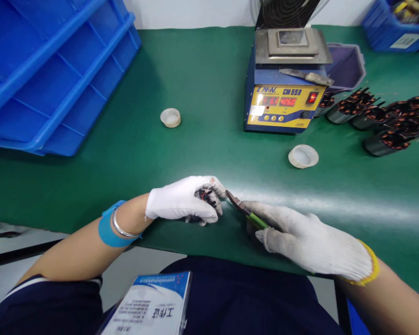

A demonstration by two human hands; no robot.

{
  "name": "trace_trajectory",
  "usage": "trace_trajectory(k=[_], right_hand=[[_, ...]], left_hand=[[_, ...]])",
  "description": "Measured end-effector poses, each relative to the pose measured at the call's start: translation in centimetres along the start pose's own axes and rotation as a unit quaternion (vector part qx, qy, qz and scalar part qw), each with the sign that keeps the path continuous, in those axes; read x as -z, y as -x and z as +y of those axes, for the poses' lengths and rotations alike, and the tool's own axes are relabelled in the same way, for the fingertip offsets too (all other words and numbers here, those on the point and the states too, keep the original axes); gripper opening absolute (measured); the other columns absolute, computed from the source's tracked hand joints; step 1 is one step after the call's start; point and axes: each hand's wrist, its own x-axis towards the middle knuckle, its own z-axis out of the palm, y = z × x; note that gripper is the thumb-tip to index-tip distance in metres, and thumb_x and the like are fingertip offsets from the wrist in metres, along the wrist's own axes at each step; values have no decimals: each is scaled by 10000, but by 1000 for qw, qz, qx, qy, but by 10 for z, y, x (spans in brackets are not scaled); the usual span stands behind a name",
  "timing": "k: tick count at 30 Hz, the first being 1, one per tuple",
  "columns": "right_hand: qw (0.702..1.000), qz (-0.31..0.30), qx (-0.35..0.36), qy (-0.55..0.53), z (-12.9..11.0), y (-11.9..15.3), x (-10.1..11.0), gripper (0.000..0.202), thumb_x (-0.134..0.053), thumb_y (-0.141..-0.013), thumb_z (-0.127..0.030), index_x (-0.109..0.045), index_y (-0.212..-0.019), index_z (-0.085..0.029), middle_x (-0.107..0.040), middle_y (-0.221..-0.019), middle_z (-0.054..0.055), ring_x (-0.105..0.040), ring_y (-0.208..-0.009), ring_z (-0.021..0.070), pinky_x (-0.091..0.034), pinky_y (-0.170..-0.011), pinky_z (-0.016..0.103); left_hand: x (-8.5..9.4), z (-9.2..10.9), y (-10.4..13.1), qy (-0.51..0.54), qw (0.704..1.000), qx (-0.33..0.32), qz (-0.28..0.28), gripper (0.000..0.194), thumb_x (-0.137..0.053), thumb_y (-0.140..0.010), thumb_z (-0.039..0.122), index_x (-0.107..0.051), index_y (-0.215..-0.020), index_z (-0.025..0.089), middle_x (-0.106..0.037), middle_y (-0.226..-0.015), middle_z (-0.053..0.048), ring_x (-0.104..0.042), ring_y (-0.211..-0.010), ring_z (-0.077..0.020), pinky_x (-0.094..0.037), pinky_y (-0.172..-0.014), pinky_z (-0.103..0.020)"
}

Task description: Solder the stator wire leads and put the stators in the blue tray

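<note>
In a white glove, my left hand point(185, 199) is closed around a small dark part with copper wires point(207, 195), mostly hidden by the fingers. My right hand point(303, 235), in a white knit glove with a yellow cuff, grips pliers with green handles point(256, 220). The metal jaws of the pliers point left and are at the thin wires by my left fingertips. Whether the jaws are closed on a wire is too small to tell.
Behind my hands stands a blue and yellow heating unit point(282, 107) with a blade on top. Two round white caps point(170, 118) point(303, 156), copper-wired metal cylinders point(384, 142) and a blue rack point(66, 70) are on the green table point(202, 149).
</note>
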Motion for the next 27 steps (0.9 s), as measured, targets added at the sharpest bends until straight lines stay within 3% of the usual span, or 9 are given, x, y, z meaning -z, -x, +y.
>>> trace_trajectory(k=[7,11,14,17,22,24,27], right_hand=[[998,34,48,16,3,-1,-5,577,-472,-936,-370,-589,-1490,-263,-709,-1342,37,-718,-1166,276,-607,-965,371],[988,97,42,114,4,2,-11,570,-453,-940,-368,-584,-1486,-272,-705,-1337,61,-713,-1152,283,-606,-890,356],[945,206,1,253,3,-1,-21,581,-489,-928,-358,-561,-1493,-242,-712,-1214,127,-719,-998,305,-578,-748,358],[899,250,-35,359,2,-10,-32,552,-578,-892,-333,-608,-1422,-182,-688,-1050,155,-675,-895,312,-543,-730,384],[859,383,107,322,0,-15,-45,599,-612,-879,-344,-550,-1439,-139,-663,-1243,192,-648,-1028,330,-551,-870,456],[871,377,161,270,-4,-9,-49,611,-560,-906,-311,-496,-1496,-166,-701,-1195,160,-681,-966,289,-568,-800,391],[911,294,197,211,-13,6,-50,593,-492,-945,-331,-473,-1521,-191,-749,-1104,122,-710,-831,238,-560,-691,317]], left_hand=[[-2,1,1,5,1000,9,7,462,-761,-641,195,-603,-1075,184,-732,-954,-33,-620,-567,-116,-432,-429,-206],[-4,1,0,14,1000,-7,18,523,-767,-624,175,-552,-1101,194,-731,-911,-31,-617,-579,-129,-491,-478,-237],[-3,-1,-1,18,997,-61,54,576,-767,-653,185,-495,-1161,194,-720,-887,-25,-618,-569,-130,-505,-487,-242],[-1,-5,-3,34,985,-133,105,715,-801,-678,231,-425,-1285,184,-704,-909,-32,-656,-629,-149,-522,-518,-243],[-5,-6,-4,112,962,-195,156,916,-841,-677,275,-324,-1433,235,-671,-1033,-51,-700,-788,-192,-541,-586,-249],[-14,-2,-3,97,960,-212,152,984,-850,-676,278,-289,-1484,257,-664,-1072,-53,-705,-860,-212,-557,-644,-264],[-34,5,-1,0,971,-202,130,1052,-849,-725,306,-205,-1557,277,-667,-1092,-49,-687,-1037,-262,-575,-804,-289]])
